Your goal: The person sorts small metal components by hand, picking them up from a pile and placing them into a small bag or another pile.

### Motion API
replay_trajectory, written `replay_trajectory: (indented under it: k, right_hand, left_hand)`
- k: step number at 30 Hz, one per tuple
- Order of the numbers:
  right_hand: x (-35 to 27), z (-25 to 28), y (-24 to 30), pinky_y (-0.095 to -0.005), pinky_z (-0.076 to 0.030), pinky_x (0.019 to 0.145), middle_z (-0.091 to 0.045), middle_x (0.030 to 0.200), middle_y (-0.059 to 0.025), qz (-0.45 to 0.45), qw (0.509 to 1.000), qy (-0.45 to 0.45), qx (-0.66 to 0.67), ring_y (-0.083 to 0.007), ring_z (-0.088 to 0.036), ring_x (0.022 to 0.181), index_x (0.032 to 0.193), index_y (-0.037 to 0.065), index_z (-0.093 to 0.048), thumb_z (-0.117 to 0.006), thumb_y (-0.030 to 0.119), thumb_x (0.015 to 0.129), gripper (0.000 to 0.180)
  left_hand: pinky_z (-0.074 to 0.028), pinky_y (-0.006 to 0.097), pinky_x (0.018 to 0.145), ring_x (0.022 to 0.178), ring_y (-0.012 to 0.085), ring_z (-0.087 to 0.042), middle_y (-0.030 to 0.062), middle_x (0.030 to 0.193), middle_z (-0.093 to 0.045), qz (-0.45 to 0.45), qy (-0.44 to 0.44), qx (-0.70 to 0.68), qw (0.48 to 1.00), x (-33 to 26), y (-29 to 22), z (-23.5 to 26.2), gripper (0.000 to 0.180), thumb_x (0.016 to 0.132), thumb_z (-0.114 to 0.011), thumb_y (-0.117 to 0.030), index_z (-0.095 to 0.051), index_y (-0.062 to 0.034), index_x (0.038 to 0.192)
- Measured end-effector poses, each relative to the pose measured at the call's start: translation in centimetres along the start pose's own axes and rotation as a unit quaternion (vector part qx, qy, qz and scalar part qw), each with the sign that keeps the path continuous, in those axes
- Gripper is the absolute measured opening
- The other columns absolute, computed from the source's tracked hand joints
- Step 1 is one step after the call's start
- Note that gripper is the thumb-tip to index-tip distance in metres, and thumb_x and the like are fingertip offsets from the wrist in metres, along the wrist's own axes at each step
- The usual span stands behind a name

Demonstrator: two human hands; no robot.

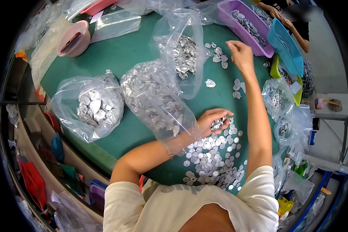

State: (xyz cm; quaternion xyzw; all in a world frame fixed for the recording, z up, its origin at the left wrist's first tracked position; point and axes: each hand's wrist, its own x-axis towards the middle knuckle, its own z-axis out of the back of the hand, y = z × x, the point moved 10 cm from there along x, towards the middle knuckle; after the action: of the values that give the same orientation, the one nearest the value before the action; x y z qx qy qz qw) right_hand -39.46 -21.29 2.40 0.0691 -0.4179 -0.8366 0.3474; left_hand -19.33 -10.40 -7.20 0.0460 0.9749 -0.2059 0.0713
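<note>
I see the left hand [207, 122] cupped, its grip closed round small silver pieces [218, 124], which sit inside the curled fingers at its 3 o'clock side. Round silver discs [210, 156] spread over the green counter [139, 48] at 6 o'clock from it. At its 1 o'clock I have the right hand [241, 57], fingers bent; I cannot tell whether that grip is together. A silver cluster [217, 58] lies near it at 9 o'clock.
</note>
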Motion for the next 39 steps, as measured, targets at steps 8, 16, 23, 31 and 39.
replay_trajectory:
  k: [8,16,23,31,39]
  right_hand:
    - [1.0,-6.1,-0.1,-0.0412,-0.046,0.069,-0.058,0.093,-0.0104,0.124,0.964,0.027,-0.235,-0.0317,-0.059,0.079,0.095,0.011,-0.066,-0.064,0.025,0.077,0.023]
    - [0.5,-3.1,-4.3,-0.0305,-0.045,0.064,-0.063,0.078,-0.0081,-0.055,0.984,0.089,0.142,-0.0163,-0.058,0.069,0.098,0.005,-0.062,-0.064,0.01,0.074,0.024]
    - [-3.2,-5.6,0.2,-0.0399,-0.045,0.066,-0.058,0.09,-0.0095,0.176,0.933,0.141,-0.281,-0.0316,-0.057,0.079,0.109,0.016,-0.06,-0.059,0.012,0.079,0.03]
    - [-3.3,-0.5,-2.5,-0.0317,-0.045,0.064,-0.059,0.078,-0.0079,0.067,0.992,0.104,-0.026,-0.0181,-0.056,0.069,0.09,0.004,-0.064,-0.06,0.01,0.079,0.012]
    - [-12.8,15.3,-0.9,-0.0311,-0.046,0.067,-0.06,0.081,-0.0094,0.058,0.984,-0.112,-0.129,-0.0192,-0.058,0.074,0.089,0.002,-0.063,-0.064,0.007,0.077,0.013]
  left_hand:
    - [-0.036,0.02,0.045,0.065,0.0116,-0.047,0.0076,0.08,-0.051,-0.003,0.001,-0.001,1.0,-0.2,-0.3,0.2,0.027,0.093,-0.043,-0.021,-0.054,-0.0009,0.108]
    - [-0.036,0.021,0.045,0.064,0.0113,-0.047,0.0073,0.079,-0.051,-0.001,-0.003,-0.006,1.0,-0.1,-0.2,0.1,0.027,0.093,-0.043,-0.021,-0.055,-0.0013,0.107]
    - [-0.036,0.021,0.045,0.063,0.0114,-0.047,0.0077,0.079,-0.051,0.004,-0.001,0.002,1.0,-0.4,-0.4,0.1,0.027,0.093,-0.043,-0.021,-0.055,-0.0012,0.107]
    - [-0.035,0.021,0.045,0.065,0.0115,-0.048,0.0078,0.08,-0.051,0.007,-0.003,-0.007,1.0,-0.1,-0.1,0.1,0.027,0.093,-0.042,-0.021,-0.054,-0.0011,0.108]
    - [-0.034,0.021,0.045,0.066,0.0115,-0.048,0.0074,0.08,-0.052,0.0,0.003,0.0,1.0,0.1,-0.5,-0.3,0.028,0.093,-0.043,-0.022,-0.052,-0.0002,0.108]
